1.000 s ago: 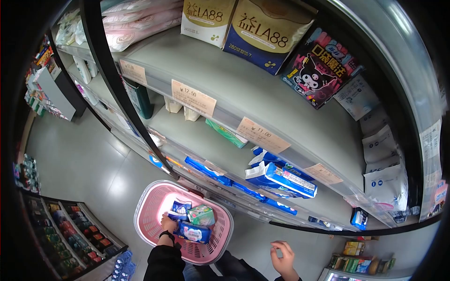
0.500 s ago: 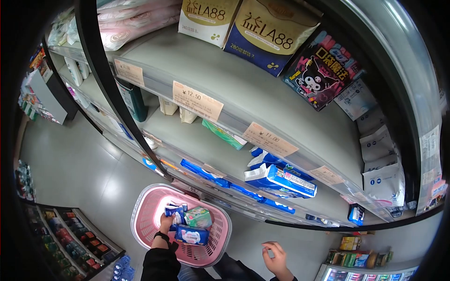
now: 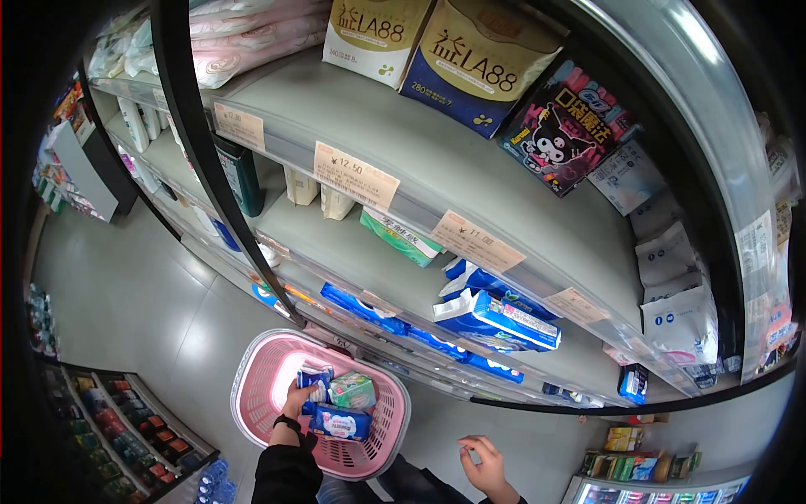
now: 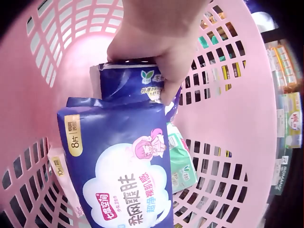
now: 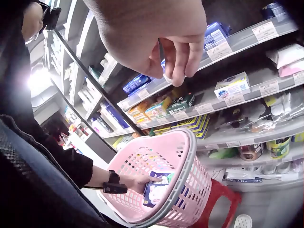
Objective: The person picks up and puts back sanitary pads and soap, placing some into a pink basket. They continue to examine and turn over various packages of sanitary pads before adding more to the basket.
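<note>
Inside the pink basket [image 3: 390, 420], my left hand [image 3: 296, 399] grips the top end of a dark blue pack of sanitary pads [image 4: 121, 81]. My thumb and fingers lie on either side of it. A larger blue pack of sanitary pads [image 4: 76, 166] overlaps its lower part in the left wrist view. Beside them in the basket are a green pack [image 4: 183, 164] and, at the left, a pale pink pack [image 4: 64, 173]. My right hand [image 3: 484, 468] hangs beside the basket, fingers loosely bent and holding nothing.
Shelves with price tags [image 3: 357, 175] rise ahead, stocked with pad packs [image 3: 470, 63], a Kuromi box [image 3: 564, 130] and blue packs [image 3: 504, 323]. A red stand [image 5: 223, 204] shows by the basket. Another product rack [image 3: 126, 420] is at the left.
The blue pack in my left hand has tilted more upright, with my hand shifting slightly within the basket. My right hand has drifted a little left in view.
</note>
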The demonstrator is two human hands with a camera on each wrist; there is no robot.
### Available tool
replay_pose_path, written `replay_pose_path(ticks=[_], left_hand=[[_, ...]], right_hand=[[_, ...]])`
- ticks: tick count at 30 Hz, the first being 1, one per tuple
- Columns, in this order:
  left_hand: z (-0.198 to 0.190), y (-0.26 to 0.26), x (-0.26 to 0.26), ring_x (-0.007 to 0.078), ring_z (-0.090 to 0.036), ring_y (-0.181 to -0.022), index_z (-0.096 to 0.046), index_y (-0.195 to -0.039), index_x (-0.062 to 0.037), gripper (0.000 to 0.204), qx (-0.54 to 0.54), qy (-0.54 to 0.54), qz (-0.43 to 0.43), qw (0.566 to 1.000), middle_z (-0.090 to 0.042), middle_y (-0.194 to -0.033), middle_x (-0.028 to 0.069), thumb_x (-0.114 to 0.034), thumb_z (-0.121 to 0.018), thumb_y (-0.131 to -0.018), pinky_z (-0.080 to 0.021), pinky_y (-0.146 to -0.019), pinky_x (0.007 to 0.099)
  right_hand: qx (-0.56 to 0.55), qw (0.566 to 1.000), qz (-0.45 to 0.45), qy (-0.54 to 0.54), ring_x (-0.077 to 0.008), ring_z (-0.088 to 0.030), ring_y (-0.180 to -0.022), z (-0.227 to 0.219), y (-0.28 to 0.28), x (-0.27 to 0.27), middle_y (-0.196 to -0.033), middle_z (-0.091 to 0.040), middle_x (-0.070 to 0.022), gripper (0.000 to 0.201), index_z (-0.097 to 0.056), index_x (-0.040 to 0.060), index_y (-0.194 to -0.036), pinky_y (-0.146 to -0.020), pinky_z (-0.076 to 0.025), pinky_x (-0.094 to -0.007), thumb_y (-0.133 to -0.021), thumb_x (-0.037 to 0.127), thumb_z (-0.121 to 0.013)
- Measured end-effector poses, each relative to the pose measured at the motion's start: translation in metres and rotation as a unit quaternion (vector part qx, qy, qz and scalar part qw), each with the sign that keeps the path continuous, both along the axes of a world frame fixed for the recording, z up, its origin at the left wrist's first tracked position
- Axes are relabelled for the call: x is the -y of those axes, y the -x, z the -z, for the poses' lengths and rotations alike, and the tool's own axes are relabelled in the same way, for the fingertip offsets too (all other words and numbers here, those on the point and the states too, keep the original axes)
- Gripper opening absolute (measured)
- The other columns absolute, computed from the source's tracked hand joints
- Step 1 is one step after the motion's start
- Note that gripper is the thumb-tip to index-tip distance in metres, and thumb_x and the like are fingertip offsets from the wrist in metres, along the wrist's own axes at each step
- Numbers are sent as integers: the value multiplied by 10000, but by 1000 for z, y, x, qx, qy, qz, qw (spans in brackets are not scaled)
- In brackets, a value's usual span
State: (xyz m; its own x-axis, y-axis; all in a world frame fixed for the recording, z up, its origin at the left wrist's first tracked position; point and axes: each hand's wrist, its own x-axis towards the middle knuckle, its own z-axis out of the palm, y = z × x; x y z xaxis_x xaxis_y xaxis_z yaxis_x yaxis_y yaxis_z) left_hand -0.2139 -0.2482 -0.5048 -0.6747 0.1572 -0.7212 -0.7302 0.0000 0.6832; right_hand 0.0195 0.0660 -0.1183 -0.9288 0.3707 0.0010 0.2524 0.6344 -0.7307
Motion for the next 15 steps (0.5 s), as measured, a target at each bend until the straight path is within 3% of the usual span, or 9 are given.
replay_pose_path(ticks=[2, 6, 8, 9, 11, 12, 15], left_hand=[[7, -4, 1, 204, -664, -795, -615, -1047, -15, 364, -113, 144, 79, 980, -681, -944, 72, -13, -756, -711, -544, -716, 353], [-20, -7, -6, 215, -665, -889, -609, -1071, -13, 546, -146, 112, 83, 979, -691, -973, 137, -157, -845, -600, -515, -817, 331], [-40, -6, -8, 284, -655, -918, -578, -1086, -10, 586, -152, 187, 127, 962, -664, -989, 169, -182, -832, -586, -510, -825, 376], [-52, -7, -12, 284, -655, -918, -578, -1086, -10, 586, -156, 189, 120, 962, -664, -989, 169, -182, -832, -586, -510, -825, 376], [-78, -12, -22, 364, -622, -932, -551, -1082, 7, 565, -257, 376, 99, 885, -617, -993, 195, -155, -793, -598, -499, -825, 425], [-79, -9, -22, 404, -591, -936, -533, -1101, -1, 560, -282, 393, 87, 871, -580, -1000, 201, -142, -768, -614, -489, -814, 457], [-131, -5, -18, 398, -596, -941, -538, -1104, -17, 542, -316, 373, 47, 871, -587, -1008, 199, -131, -763, -624, -485, -814, 457]], right_hand=[[-4, 1000, 4, 4, -226, -657, -782, 2, -3, 1, -962, -645, -125, 194, -656, 30, -990, -714, -526, -307, -802, -8, -625], [-4, 1000, 3, -9, -226, -660, -788, -1, -5, 3, -963, -645, -120, 199, -658, 42, -995, -714, -528, -313, -803, -1, -629], [-13, 1000, -9, -7, -218, -654, -778, -3, -4, 4, -941, -645, -117, 196, -657, 35, -981, -706, -523, -310, -795, -20, -631], [-20, 1000, -19, -4, -210, -648, -768, -4, -2, 3, -920, -646, -114, 195, -656, 28, -968, -698, -517, -306, -786, -39, -632], [-31, 999, -43, -9, -211, -649, -775, -6, 4, 0, -928, -645, -114, 198, -655, 29, -979, -701, -516, -306, -792, -32, -633], [-37, 997, -61, -14, -212, -650, -782, -7, 7, -2, -937, -644, -114, 202, -654, 31, -991, -704, -515, -307, -798, -26, -634], [-40, 993, -108, 39, -236, -657, -800, -18, 27, -3, -998, -633, -110, 223, -648, 57, -1045, -716, -523, -320, -826, 20, -628]])
